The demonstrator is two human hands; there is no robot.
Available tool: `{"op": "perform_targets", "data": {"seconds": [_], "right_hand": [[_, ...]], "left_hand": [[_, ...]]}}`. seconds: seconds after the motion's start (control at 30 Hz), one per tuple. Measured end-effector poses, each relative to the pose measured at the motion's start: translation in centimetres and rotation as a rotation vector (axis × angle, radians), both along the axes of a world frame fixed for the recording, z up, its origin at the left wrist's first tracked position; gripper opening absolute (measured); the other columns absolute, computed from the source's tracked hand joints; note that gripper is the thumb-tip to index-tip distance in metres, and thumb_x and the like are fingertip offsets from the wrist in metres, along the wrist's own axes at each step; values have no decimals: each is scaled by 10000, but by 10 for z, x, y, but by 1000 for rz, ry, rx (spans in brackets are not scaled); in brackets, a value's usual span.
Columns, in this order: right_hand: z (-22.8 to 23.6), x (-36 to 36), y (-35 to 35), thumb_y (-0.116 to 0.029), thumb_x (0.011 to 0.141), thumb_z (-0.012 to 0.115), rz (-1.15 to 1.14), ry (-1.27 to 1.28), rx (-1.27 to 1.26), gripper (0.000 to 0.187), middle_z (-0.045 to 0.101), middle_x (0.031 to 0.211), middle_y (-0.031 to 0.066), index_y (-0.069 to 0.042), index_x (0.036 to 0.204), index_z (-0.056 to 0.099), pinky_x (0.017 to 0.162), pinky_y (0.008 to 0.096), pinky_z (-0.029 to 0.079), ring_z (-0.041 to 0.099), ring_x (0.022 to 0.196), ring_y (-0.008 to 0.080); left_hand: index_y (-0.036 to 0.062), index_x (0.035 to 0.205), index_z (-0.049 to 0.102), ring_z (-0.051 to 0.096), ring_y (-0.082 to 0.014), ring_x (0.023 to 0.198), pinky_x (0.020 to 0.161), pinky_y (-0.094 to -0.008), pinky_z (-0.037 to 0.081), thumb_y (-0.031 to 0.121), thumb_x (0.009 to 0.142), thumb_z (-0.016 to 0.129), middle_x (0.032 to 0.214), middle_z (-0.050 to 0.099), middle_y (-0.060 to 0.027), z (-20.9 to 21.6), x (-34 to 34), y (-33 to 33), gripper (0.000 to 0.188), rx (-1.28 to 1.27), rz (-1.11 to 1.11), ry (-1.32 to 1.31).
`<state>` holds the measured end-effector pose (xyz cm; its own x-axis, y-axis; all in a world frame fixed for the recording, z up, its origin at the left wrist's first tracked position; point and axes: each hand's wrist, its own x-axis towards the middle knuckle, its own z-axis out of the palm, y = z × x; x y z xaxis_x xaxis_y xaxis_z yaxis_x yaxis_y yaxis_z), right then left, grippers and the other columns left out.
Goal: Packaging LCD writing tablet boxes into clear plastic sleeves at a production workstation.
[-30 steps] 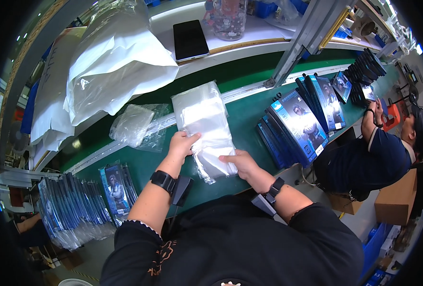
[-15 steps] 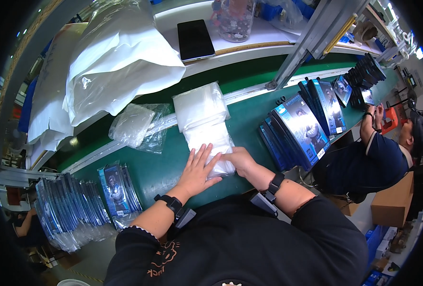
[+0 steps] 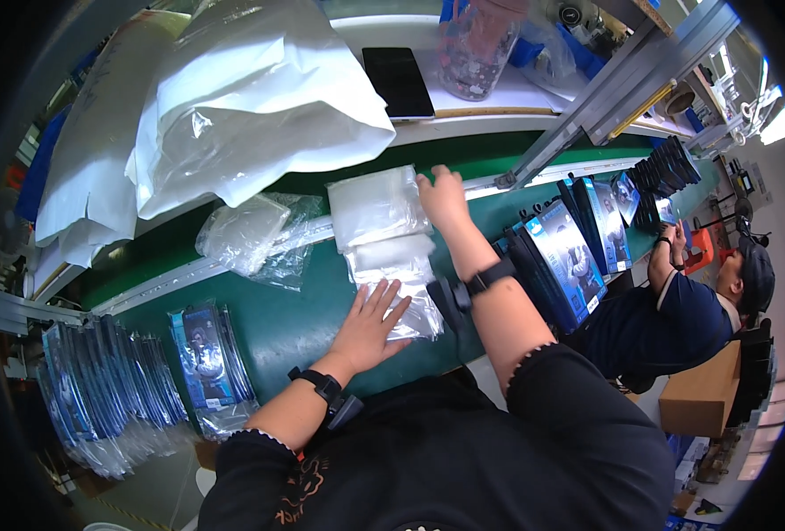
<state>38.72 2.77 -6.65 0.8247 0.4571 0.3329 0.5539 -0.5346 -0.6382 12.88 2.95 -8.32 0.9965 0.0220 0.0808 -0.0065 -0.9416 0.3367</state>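
Observation:
A stack of clear plastic bags (image 3: 375,209) lies on the green table in front of me, with more plastic bags (image 3: 415,310) overlapping it on the near side. My left hand (image 3: 368,332) rests flat on the near bags, fingers spread. At the far stack's right edge is my right hand (image 3: 444,202), its fingers curled in; whether a bag edge is between them is hidden. Each wrist wears a black strap with a small device.
Packaged blue boxes stand in a row (image 3: 114,380) at the left and in a group (image 3: 561,257) at the right. A loose clear bag (image 3: 255,234) lies left of the stack. White sacks (image 3: 260,115), a black tablet (image 3: 397,82) and a bottle (image 3: 477,53) occupy the shelf. A co-worker (image 3: 676,310) works at right.
My right hand has moved from the near bags up to the far stack's right edge. My left hand stays flat on the near bags. The view has shifted slightly.

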Motion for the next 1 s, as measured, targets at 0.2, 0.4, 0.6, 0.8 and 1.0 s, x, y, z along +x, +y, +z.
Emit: {"op": "perform_targets", "data": {"seconds": [0.2,0.4,0.6,0.8,1.0], "right_hand": [[18,5,25,-483,641,747,73,816,-287,815,615,949,275,201,1026,525,706,367,505,645,834,341],[12,19,30,-375,597,807,163,727,-106,683,621,819,197,121,1003,573,635,336,494,626,708,290],[3,32,31,-329,661,757,-83,458,74,563,478,1101,278,109,957,563,842,403,439,535,944,389],[12,12,0,-240,701,708,-268,-123,-166,594,458,1154,258,58,1155,466,900,415,411,477,1046,399],[42,-93,-42,-229,604,755,934,-329,-855,826,354,1336,231,-165,1341,387,950,543,326,346,1245,402]], "left_hand": [[117,1362,347,283,-323,1291,1046,-488,220,468,813,539,1423,278,-147,-6,-7,2,679,-1,27,-1],[128,1377,317,290,-326,1290,1051,-490,213,481,814,532,1422,281,-145,-6,-7,5,698,-17,30,13],[131,1383,305,282,-327,1296,1052,-491,211,485,822,518,1427,273,-147,-5,-5,4,697,-18,21,30],[126,1375,320,284,-330,1294,1053,-494,209,481,819,525,1430,266,-150,-7,-5,3,691,-17,28,9],[108,1358,345,275,-329,1298,1056,-500,202,490,821,516,1421,278,-152,-12,-8,4,681,-15,26,-5]]}}
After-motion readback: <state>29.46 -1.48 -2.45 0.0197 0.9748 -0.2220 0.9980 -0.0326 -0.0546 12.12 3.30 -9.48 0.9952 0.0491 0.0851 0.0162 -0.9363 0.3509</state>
